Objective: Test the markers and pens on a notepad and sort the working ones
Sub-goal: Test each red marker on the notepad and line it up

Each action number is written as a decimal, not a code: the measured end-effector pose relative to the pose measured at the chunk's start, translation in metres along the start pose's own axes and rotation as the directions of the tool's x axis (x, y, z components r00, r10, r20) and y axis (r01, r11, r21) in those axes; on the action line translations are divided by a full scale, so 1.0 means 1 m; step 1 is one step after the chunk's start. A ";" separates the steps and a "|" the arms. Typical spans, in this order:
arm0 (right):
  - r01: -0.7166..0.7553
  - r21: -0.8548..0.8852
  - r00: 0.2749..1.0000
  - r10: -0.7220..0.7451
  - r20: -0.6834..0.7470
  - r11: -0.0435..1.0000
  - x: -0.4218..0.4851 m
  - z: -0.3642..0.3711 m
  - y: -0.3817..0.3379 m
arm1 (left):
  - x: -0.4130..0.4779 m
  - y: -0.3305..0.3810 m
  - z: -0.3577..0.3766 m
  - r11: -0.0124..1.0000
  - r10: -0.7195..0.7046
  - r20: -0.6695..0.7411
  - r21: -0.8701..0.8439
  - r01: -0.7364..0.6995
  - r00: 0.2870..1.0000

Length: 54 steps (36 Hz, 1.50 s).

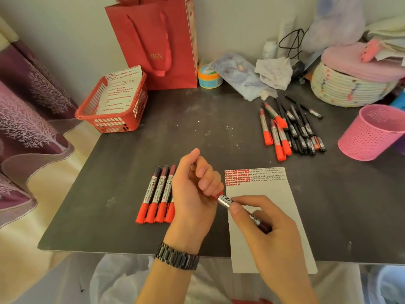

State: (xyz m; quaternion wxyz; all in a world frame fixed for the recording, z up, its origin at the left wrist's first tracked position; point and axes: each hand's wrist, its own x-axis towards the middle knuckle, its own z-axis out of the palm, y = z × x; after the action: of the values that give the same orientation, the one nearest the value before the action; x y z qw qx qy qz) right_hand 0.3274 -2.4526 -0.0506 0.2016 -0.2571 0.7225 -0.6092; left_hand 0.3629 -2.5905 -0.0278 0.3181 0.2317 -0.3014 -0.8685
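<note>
Red-capped silver marker (225, 200): left grip (195, 194) pinches its cap, right grip (267, 235) holds the barrel.

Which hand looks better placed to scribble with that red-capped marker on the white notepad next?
Right, probably: the right hand holds the silver-barrelled red marker over the white notepad; the left hand only grips its cap end.

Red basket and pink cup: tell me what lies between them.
Head view: bare dark table beside the red basket, then a loose pile of markers and pens near the pink cup.
</note>
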 end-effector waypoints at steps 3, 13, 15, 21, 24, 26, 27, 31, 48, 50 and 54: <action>0.059 -0.088 0.983 -0.043 0.176 0.994 0.023 -0.005 -0.008 | -0.002 0.016 -0.018 0.980 0.057 0.011 0.189 -0.058 0.998; 0.376 -0.239 0.858 -0.238 0.455 0.895 0.091 0.026 -0.033 | -0.013 0.085 -0.061 0.188 0.007 0.162 0.969 -0.160 0.987; 0.376 -0.256 0.835 -0.206 0.511 0.891 0.103 0.039 -0.035 | -0.013 0.098 -0.071 0.080 0.012 0.151 0.985 -0.152 0.988; 0.356 -0.234 0.834 -0.194 0.516 0.905 0.145 0.082 -0.031 | -0.003 0.130 -0.100 0.004 0.167 0.035 0.999 -0.036 0.985; 0.365 -0.394 0.861 -0.145 0.488 0.843 0.177 0.094 -0.017 | 0.005 0.131 -0.125 -0.060 0.385 -0.105 0.989 0.138 0.917; 0.356 -0.527 0.878 -0.082 0.472 0.772 0.198 0.103 -0.005 | 0.007 0.129 -0.142 -0.074 0.475 -0.174 0.969 0.236 0.863; 0.361 -0.594 0.878 -0.048 0.477 0.719 0.208 0.108 0.002 | 0.007 0.128 -0.148 -0.080 0.501 -0.196 0.959 0.271 0.843; 0.360 -0.752 0.883 0.059 0.466 0.552 0.227 0.120 0.028 | 0.002 0.119 -0.168 -0.134 0.550 -0.246 0.917 0.375 0.798; 0.428 -0.798 0.877 0.020 0.481 0.424 0.225 0.121 0.048 | -0.009 0.106 -0.170 -0.070 0.315 -0.332 0.926 0.370 0.889; 0.431 -0.799 0.876 0.015 0.481 0.419 0.226 0.121 0.049 | -0.010 0.105 -0.170 -0.068 0.307 -0.327 0.929 0.364 0.894; 0.434 -0.801 0.878 0.007 0.479 0.413 0.228 0.121 0.052 | -0.011 0.099 -0.167 -0.061 0.324 -0.310 0.936 0.347 0.894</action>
State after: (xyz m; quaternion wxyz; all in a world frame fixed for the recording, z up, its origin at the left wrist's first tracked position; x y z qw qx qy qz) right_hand 0.2152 -2.6810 -0.1179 0.1005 -0.5376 0.8325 -0.0884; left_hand 0.5110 -2.7066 -0.0779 0.0982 0.5840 -0.7517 -0.2903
